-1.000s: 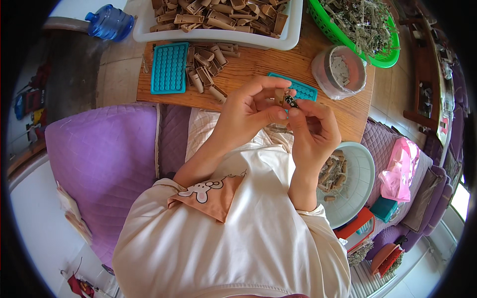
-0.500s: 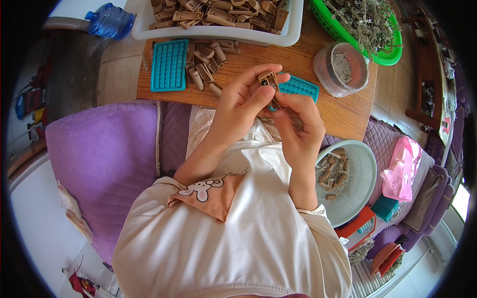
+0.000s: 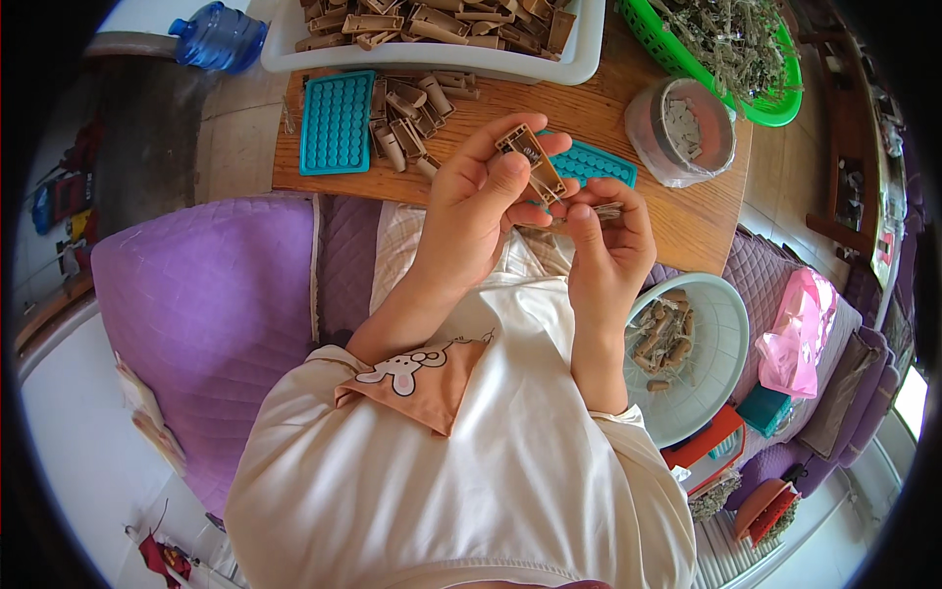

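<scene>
My left hand (image 3: 467, 201) is closed around a brown plastic casing (image 3: 531, 162), thumb along its side. The casing is tilted, its hollow inner side showing, with a small dark part inside. Close to its lower end, my right hand (image 3: 608, 245) has its fingertips pinched together, and a thin clear or metallic piece (image 3: 608, 210) shows among its fingers. Its exact kind is too small to make out. Behind the hands lies a teal tray (image 3: 594, 166) with round hollows, partly hidden by the left hand.
Loose brown casings (image 3: 405, 123) lie beside another teal tray (image 3: 337, 126) on the wooden table (image 3: 687, 221). Beyond are a white bin (image 3: 432, 57) of casings, a green basket (image 3: 677, 57) of wiry clear parts and a lined tub (image 3: 657, 157). A pale basin (image 3: 721, 344) stands right.
The casing has turned so that more of its hollow side shows. My right hand has drawn slightly right and down from it, the thin piece now visible in its fingers.
</scene>
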Tool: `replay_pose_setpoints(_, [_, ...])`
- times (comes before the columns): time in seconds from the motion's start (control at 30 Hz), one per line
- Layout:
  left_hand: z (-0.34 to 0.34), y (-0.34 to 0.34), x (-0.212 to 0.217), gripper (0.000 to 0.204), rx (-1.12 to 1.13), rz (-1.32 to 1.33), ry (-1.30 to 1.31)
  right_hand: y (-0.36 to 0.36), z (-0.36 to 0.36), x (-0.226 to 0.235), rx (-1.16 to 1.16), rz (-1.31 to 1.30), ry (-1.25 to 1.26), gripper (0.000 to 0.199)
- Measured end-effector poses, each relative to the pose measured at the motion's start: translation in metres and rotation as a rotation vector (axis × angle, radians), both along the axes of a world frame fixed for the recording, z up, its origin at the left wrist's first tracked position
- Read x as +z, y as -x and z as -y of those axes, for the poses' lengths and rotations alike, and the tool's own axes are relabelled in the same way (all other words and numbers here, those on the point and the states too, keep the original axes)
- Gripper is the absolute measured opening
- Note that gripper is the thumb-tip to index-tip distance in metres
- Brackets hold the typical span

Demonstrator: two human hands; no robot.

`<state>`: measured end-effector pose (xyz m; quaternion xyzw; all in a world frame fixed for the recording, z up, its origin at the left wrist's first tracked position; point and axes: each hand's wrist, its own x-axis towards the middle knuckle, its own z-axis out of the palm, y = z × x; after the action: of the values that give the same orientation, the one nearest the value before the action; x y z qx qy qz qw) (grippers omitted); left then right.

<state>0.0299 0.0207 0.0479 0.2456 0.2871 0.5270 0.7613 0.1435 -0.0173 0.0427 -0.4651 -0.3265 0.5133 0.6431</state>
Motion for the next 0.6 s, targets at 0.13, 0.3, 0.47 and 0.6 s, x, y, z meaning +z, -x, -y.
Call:
replay_pose_setpoints(0.13, [-0.001, 0.001, -0.005, 0.036, -0.016, -0.046, -0.010, -0.002, 0.001, 0.000, -0.015, -0.009, 0.005, 0.024])
replay_pose_setpoints(0.3, [-0.001, 0.002, -0.006, 0.035, -0.030, -0.104, -0.084, -0.005, 0.002, -0.008, 0.005, 0.025, 0.054, 0.025])
replay_pose_setpoints(0.47, [-0.001, -0.003, -0.007, 0.033, -0.011, 0.177, 0.128, -0.005, 0.000, -0.015, 0.043, -0.028, 0.070, 0.026])
replay_pose_setpoints(0.6, [-0.003, 0.000, -0.014, 0.033, -0.062, 0.345, 0.280, -0.006, 0.000, -0.017, 0.085, 0.099, 0.090, 0.030])
